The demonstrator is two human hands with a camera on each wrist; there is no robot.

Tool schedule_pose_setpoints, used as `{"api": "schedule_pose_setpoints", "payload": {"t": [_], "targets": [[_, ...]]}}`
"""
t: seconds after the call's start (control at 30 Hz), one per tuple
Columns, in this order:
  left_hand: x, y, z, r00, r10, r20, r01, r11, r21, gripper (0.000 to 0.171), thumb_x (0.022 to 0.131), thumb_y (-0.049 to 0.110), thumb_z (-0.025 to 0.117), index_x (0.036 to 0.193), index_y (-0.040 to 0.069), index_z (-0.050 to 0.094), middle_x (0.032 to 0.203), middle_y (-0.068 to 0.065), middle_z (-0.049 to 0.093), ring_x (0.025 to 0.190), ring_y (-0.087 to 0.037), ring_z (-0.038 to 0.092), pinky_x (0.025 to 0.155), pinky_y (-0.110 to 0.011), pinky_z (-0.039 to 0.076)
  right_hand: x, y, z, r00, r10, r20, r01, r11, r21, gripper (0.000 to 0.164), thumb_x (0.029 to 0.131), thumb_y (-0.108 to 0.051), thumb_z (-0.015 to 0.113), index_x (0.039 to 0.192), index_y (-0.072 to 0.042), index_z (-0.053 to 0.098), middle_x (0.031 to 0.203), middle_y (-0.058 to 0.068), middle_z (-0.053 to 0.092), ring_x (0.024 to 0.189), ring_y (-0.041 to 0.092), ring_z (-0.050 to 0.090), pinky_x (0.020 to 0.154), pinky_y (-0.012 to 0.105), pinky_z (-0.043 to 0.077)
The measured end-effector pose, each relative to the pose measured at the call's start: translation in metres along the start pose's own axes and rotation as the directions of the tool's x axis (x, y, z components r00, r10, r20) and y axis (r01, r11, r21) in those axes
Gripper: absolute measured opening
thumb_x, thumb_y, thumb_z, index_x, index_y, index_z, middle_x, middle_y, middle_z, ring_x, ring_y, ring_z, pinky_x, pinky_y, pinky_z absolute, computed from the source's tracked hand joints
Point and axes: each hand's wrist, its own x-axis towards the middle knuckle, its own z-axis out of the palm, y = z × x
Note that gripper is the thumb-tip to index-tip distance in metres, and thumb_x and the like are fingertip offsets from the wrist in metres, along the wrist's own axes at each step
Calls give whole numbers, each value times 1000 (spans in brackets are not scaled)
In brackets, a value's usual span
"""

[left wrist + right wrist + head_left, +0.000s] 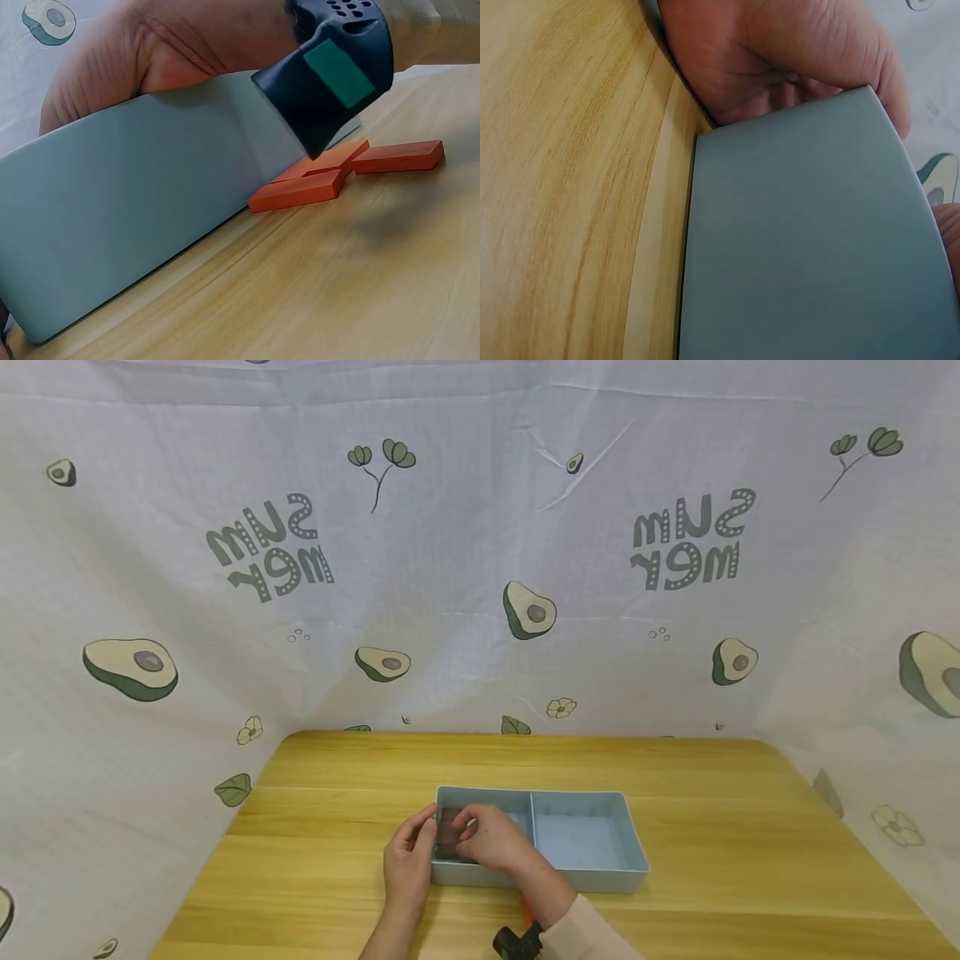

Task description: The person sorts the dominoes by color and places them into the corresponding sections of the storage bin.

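A pale blue-grey two-compartment box (pixel 588 882) stands on the wooden table. Several dark brown flat blocks (pixel 447 837) lie in its left compartment. My left hand (pixel 408 866) holds the box's left end, its thumb and fingers at the rim; the right wrist view shows this hand (pixel 780 56) curled about the end corner. My right hand (pixel 495 839) reaches over the front wall into the left compartment, curled fingers pinching a brown block. In the left wrist view, the box wall conceals the fingertips of this right hand (pixel 169 56).
Several orange flat blocks (pixel 300 189) lie on the table by the box's front wall, mostly hidden under my right forearm in the head view. A black wrist camera (pixel 517 943) sits at my right wrist. A printed cloth (pixel 465 543) hangs behind the table (pixel 322 827).
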Motion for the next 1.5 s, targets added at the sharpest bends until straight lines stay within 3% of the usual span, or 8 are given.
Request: {"api": "schedule_pose_setpoints", "payload": {"t": [0.27, 0.73, 1.03, 1.13, 1.3, 1.4, 1.5], "targets": [[0, 2, 1, 1000, -2, 2, 2, 1000, -18, 25, 90, 26, 61, 110, 11, 68, 113, 3, 63, 104, -14, 54, 82, -25, 45, 2, 2, 1, 999, 16, -28, -18, 998, -52, 19, 77, -5, 69, 93, -8, 61, 78, 2, 58, 63, 18, 53, 51, 34, 43], [-1, 0, 0, 1000, -14, 4, 14, 1000, 13, 26, 91, 27, 60, 111, 12, 67, 114, 1, 62, 104, -15, 55, 83, -25, 44, 2, 5, 3, 996, 24, -92, -28, 998, -52, 14, 82, -7, 61, 96, -8, 63, 79, 1, 58, 62, 16, 52, 51, 33, 42], [-1, 0, 0, 1000, -2, 10, 2, 1000, 0, 26, 91, 26, 60, 111, 11, 67, 114, 0, 63, 103, -18, 55, 82, -26, 45, 2, 8, 4, 992, 47, -120, -41, 998, 46, 14, 85, -9, 57, 97, -5, 62, 73, 1, 58, 54, 16, 55, 47, 32, 43], [-1, 0, 0, 1000, -8, 7, 8, 1000, -2, 26, 91, 27, 60, 111, 11, 67, 114, 0, 63, 104, -18, 55, 82, -25, 45, 2, 7, 4, 979, 17, -203, -13, 1000, 23, 13, 85, -9, 56, 96, -5, 62, 73, 1, 60, 50, 14, 54, 43, 30, 42], [-1, 0, 0, 1000, -13, 21, 13, 1000, -12, 28, 91, 28, 60, 112, 11, 67, 114, -5, 62, 102, -21, 55, 82, -27, 45, -2, 4, 2, 934, -45, -354, 38, 999, -26, 13, 88, -15, 56, 98, -11, 64, 84, -1, 65, 45, 9, 51, 40, 28, 41], [-1, 1, 0, 1000, -7, 15, 7, 1000, 1, 28, 90, 28, 61, 111, 11, 67, 114, -5, 63, 100, -20, 56, 81, -27, 45, -8, 3, -3, 917, -52, -394, 79, 996, 51, 14, 91, -18, 57, 102, -13, 64, 90, 2, 65, 53, 10, 57, 45, 26, 46], [-1, 1, 0, 1000, 3, -5, -3, 1000, 17, 27, 90, 28, 62, 110, 12, 68, 112, -2, 64, 100, -16, 57, 82, -25, 45, -19, 4, -12, 917, -37, -397, 114, 978, 174, 14, 92, -20, 58, 104, -15, 63, 93, 4, 65, 68, 14, 64, 53, 25, 51]]}}
